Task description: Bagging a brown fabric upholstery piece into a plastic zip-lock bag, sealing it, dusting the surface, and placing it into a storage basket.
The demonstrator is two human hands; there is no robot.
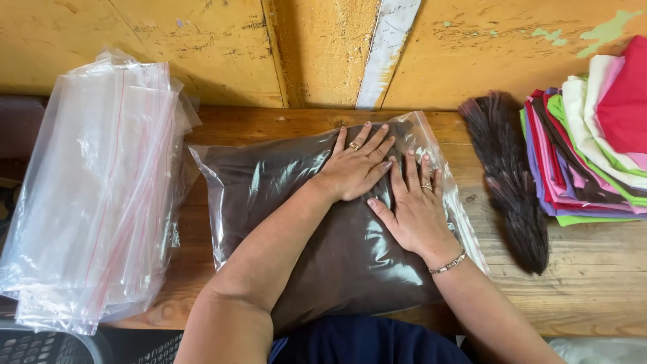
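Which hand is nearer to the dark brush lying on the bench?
Right. The right hand presses the bagged brown cloth near its right edge, beside the brush. The left hand lies further left on the bag.

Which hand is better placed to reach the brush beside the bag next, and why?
Probably the right hand. It lies flat near the right edge of the clear bag of dark cloth, on the side where the dark brush lies. The left hand is farther from it.
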